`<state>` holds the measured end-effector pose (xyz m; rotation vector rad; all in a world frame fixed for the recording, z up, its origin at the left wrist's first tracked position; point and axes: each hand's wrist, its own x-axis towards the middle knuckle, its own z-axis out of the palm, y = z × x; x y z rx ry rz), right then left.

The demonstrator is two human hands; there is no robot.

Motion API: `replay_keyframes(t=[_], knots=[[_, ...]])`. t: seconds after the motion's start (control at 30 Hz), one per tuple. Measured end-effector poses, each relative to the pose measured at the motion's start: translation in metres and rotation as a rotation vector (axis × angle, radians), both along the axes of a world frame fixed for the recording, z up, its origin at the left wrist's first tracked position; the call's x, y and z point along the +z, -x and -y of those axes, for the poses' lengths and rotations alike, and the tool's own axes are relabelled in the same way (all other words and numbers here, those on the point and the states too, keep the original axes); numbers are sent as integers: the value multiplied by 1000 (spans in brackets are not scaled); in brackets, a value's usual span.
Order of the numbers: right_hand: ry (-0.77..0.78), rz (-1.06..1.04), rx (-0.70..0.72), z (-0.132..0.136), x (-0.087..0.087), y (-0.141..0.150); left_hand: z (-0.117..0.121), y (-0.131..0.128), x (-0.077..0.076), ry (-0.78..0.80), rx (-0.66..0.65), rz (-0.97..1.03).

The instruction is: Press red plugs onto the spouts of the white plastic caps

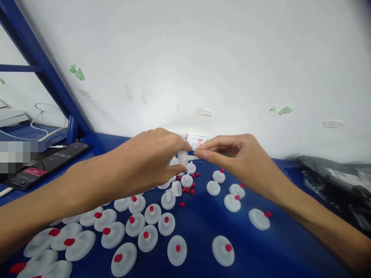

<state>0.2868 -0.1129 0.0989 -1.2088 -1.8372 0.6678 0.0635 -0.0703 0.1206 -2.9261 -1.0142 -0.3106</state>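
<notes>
My left hand point(150, 156) pinches a small white plastic disc part point(182, 157) above the blue table point(278, 247). My right hand point(232, 158) meets it from the right, fingertips pressed together on the part's thin white stem. Below the hands lie several white discs point(176, 250), most with a red cap in the middle, and a few without. Loose red caps point(188, 189) are scattered under the hands. A small white tube with red print point(196, 139) lies behind the hands by the wall.
A black phone point(46, 164) with a lit screen lies at the left, a white cable beside it. Crumpled grey-black plastic bags point(336, 181) sit at the right edge. A white wall rises right behind the table; a blue frame post point(43, 65) slants at the left.
</notes>
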Motion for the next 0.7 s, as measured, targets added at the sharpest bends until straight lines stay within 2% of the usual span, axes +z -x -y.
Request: replay_keyframes(t=[0.2,0.37,0.43,0.6,0.7], knots=[[-18,47,-36,1,2,-4,0,0,0,-18,20,28],[14,17,-3,1,1,-2,1,0,-1,-13,9,31],[51,-46,41,0,0,-1,2,-2,1,-8,3,44],[231,-226,271,-4,-2,-6,8,-10,7,34,-57,170],[330,-325,362,-7,-3,-12,11,-14,9,79,-81,208]])
